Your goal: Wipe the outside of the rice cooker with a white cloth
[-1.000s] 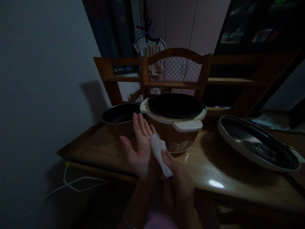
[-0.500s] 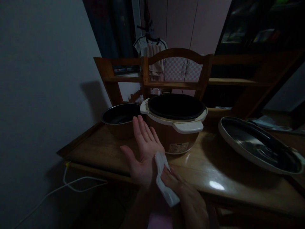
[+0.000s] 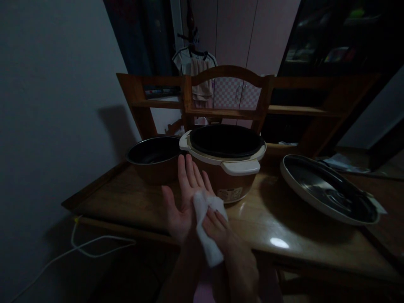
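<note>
In front of the cooker (image 3: 236, 179), I see the left hand (image 3: 187, 206) held palm up with its fingers stretched long and gripping nothing, presumably to offer a flat backing, while the right hand (image 3: 229, 240), its fingers close together and slightly bent, presses a white tissue (image 3: 208, 246) against the heel of that palm and wrist. The tissue, on the person's side of the cooker, runs lengthwise along the forearm, one end pointing toward the cooker, the other toward the person.
</note>
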The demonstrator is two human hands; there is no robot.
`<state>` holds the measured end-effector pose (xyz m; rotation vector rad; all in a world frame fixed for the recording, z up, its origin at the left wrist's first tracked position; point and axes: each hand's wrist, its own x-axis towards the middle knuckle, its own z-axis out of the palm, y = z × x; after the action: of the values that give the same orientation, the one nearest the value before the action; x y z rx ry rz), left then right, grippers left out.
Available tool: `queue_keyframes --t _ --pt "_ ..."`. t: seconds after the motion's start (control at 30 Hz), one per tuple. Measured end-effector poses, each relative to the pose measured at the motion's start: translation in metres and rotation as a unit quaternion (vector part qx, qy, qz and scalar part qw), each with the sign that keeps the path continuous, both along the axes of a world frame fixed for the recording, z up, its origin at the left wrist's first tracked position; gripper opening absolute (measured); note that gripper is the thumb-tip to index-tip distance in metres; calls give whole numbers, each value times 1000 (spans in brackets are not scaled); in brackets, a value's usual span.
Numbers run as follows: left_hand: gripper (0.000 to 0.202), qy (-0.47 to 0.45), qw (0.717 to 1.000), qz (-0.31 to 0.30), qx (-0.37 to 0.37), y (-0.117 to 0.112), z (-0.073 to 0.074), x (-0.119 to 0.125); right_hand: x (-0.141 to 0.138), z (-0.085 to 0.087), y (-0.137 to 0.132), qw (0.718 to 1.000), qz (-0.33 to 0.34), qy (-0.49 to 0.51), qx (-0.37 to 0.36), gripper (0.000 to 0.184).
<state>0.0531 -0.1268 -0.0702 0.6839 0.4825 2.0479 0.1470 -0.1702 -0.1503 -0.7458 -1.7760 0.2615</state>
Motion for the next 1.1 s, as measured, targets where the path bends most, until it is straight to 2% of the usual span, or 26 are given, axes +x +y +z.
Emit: queue_keyframes --t 0.07,0.13,0.23,0.3,0.4,0.47,0.53,0.63,0.67,0.73,0.8,0.83,0.97,1.1 --pt "67 8 1000 10 11 1 -2 -1 -6 5 -1 996 27 -28 78 41" --pt "67 15 999 20 24 0 -4 -1 -7 8 -4 990 37 -40 126 45" --pt "67 24 999 32 37 -3 -3 2 -2 2 -7 993 54 -42 100 47" --pt "67 29 998 43 42 -4 -1 5 2 -6 -8 995 69 -35 56 44" --pt "65 33 997 51 42 -2 3 6 6 -18 -13 992 64 72 -77 28" --pt "65 32 997 44 47 2 4 2 7 -22 -17 973 44 158 -161 23" --pt "65 30 998 25 53 6 4 -2 8 -21 -22 957 18 204 -204 30" --pt "64 25 998 -6 49 7 3 -3 6 -13 -25 909 -40 299 -288 38" --pt "63 22 999 -12 47 6 2 -2 5 -9 -25 903 -56 309 -292 38" --pt "64 19 999 -16 41 5 2 3 1 -4 -22 929 -66 269 -245 37" --pt "65 21 999 -9 38 4 2 8 -5 -2 -18 971 -39 176 -157 36" --pt "65 24 999 -3 40 4 3 10 -8 -3 -15 982 -19 139 -126 35" --pt "66 42 997 40 57 3 4 12 -20 -14 -1 997 42 54 -47 37" --pt "66 58 996 58 39 -3 4 13 -25 -30 11 997 68 -10 37 39"
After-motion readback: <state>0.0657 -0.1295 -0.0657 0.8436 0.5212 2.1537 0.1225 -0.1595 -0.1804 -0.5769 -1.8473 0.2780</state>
